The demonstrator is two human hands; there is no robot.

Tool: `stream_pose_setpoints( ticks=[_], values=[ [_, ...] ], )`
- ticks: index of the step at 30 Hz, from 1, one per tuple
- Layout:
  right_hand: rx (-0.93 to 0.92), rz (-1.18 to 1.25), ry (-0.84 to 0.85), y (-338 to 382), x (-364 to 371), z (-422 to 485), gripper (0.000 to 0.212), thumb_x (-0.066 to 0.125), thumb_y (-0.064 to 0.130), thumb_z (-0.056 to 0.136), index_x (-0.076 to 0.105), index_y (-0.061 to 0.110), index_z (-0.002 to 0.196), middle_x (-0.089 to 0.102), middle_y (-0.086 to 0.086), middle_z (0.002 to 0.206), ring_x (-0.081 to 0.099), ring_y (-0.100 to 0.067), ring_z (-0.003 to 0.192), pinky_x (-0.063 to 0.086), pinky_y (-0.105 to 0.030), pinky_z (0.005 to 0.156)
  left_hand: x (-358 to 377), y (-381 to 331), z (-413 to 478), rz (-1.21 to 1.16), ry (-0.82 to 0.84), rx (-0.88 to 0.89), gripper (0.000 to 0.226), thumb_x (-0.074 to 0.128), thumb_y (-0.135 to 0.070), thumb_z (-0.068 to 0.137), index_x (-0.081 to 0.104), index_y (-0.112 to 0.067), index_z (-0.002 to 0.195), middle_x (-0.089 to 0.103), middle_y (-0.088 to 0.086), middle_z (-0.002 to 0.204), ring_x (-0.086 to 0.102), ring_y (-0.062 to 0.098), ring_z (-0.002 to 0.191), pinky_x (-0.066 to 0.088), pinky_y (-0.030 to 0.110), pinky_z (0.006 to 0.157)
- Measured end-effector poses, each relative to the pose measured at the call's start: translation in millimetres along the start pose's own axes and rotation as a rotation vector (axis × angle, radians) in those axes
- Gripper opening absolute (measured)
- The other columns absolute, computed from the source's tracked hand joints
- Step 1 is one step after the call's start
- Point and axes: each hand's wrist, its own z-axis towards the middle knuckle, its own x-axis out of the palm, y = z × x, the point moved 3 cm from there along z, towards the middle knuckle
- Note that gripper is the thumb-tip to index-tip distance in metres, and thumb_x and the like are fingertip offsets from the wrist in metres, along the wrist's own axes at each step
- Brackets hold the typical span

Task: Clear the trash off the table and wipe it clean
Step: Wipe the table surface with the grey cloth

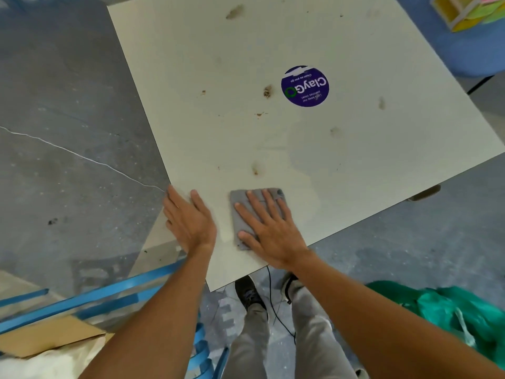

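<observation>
At the near corner of the table, our right hand (269, 228) lies flat, fingers straight and spread, pressing a grey square cloth (238, 196) onto the off-white square tabletop (191, 77). The cloth sits close to the near edge, and its far corners show past our fingertips. Just beside it our left hand (190, 222) rests palm down with fingers straight and holds nothing. It lies at the table's left edge, and its outer fingers reach that edge.

Beyond the cloth we see a pale damp patch (300, 160) and a brown smear (255, 168) near it. More brown stains (267, 91) dot the middle of the surface, one just beside a round purple sticker (305, 86) with white lettering. Another stain (235, 11) marks the far side.

Below the table edge are our dark shoes (250, 294) on the grey floor. A crumpled green plastic bag (451, 305) lies to the right, and blue bars (109, 291) and a brown cardboard sheet (49, 337) to the left.
</observation>
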Motion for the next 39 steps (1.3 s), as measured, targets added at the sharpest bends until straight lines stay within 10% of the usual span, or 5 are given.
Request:
stream_pose_setpoints(
  ticks=[10,18,25,31,39],
  values=[
    [0.367,0.058,0.030,-42.3,-6.2,-7.3,0.068,0.015,0.061,0.099,-0.008,0.030,0.156,-0.012,-0.003,0.164,-0.011,-0.032,0.150,-0.001,-0.053,0.121,5.7,1.1,2.8,-0.060,0.067,0.099,0.049,0.035,-0.025,0.106,0.033,-0.002,0.149,0.023,0.020,0.159,0.031,0.037,0.143,0.036,0.049,0.108],
    [-0.039,0.015,0.043,10.5,4.3,-16.4,0.063,0.019,0.054,0.103,-0.001,0.029,0.157,-0.006,-0.003,0.165,-0.010,-0.030,0.151,0.001,-0.052,0.121,-1.3,-1.5,2.7,-0.159,0.085,0.079,0.048,0.036,-0.025,0.106,0.033,-0.006,0.150,0.020,0.011,0.162,0.034,0.031,0.141,0.036,0.042,0.109],
    [0.253,0.103,0.065,-25.8,-5.5,13.5,0.065,0.013,0.059,0.100,-0.011,0.033,0.155,-0.018,-0.001,0.163,-0.022,-0.029,0.148,-0.010,-0.050,0.120,0.1,0.3,3.0,-0.189,0.091,0.076,0.047,0.036,-0.022,0.105,0.033,-0.007,0.150,0.019,0.007,0.162,0.033,0.027,0.142,0.034,0.041,0.111],
    [0.089,0.064,0.045,4.2,1.0,-8.3,0.065,0.017,0.060,0.101,0.000,0.031,0.156,-0.006,-0.003,0.164,-0.013,-0.032,0.150,-0.006,-0.051,0.121,5.5,2.8,4.3,-0.056,0.049,0.125,0.045,0.039,-0.021,0.103,0.038,-0.008,0.146,0.024,0.014,0.159,0.033,0.033,0.141,0.032,0.045,0.109],
    [0.322,0.120,0.041,-84.1,-4.0,-57.3,0.064,0.016,0.062,0.100,-0.006,0.037,0.155,-0.014,0.004,0.163,-0.020,-0.023,0.149,-0.013,-0.044,0.119,23.3,-48.5,-55.6,0.087,0.242,0.690,0.040,0.044,-0.022,0.096,0.051,-0.015,0.134,0.042,0.010,0.140,0.044,0.028,0.126,0.030,0.049,0.101]
  ],
)
